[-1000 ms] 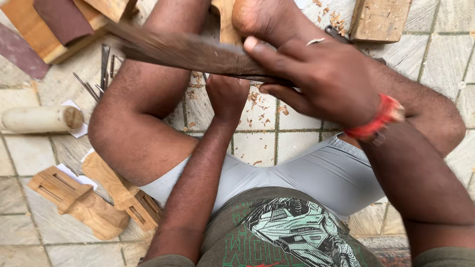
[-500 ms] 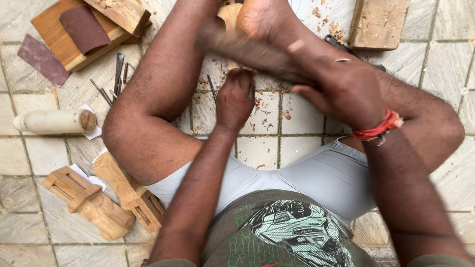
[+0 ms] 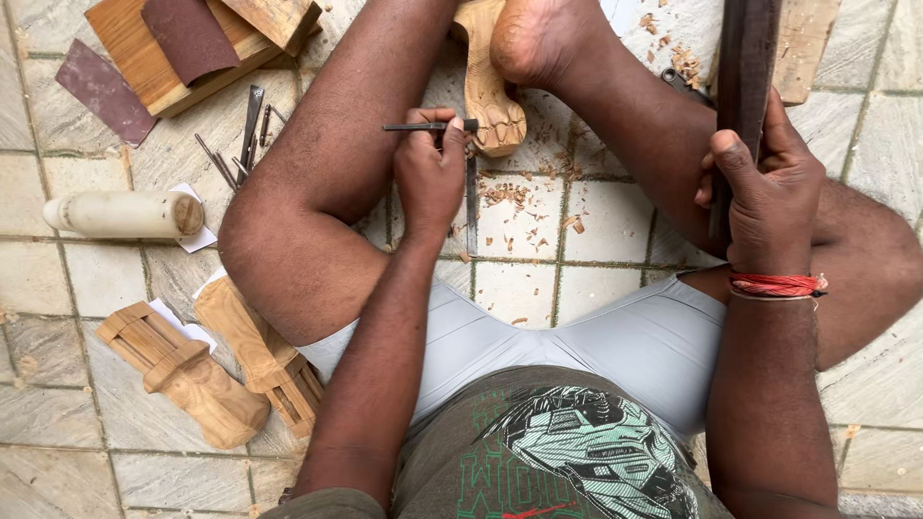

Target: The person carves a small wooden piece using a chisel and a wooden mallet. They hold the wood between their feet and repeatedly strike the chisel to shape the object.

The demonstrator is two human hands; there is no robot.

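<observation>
- A thin metal chisel [image 3: 469,187] is being pinched in the left hand [image 3: 430,173], tip at the carved wood piece [image 3: 488,96] pinned underfoot on the tiled floor [image 3: 596,226].
- A dark wooden mallet [image 3: 742,86] is being gripped tight in the right hand [image 3: 769,192], raised.
- Light, square taps are being called for, judging by the shallow chips.

Centre: I see the wooden carving [image 3: 487,91] on the tiled floor [image 3: 596,231], under my foot [image 3: 538,38].
Chisel [image 3: 430,126]: left hand [image 3: 430,178], before the carving.
Mallet [image 3: 743,86]: right hand [image 3: 764,192], right side.
Left edge: cylinder [image 3: 120,213]; two carved pieces [image 3: 216,370] nearer me.
Far-left corner: wood blocks [image 3: 192,43].
</observation>
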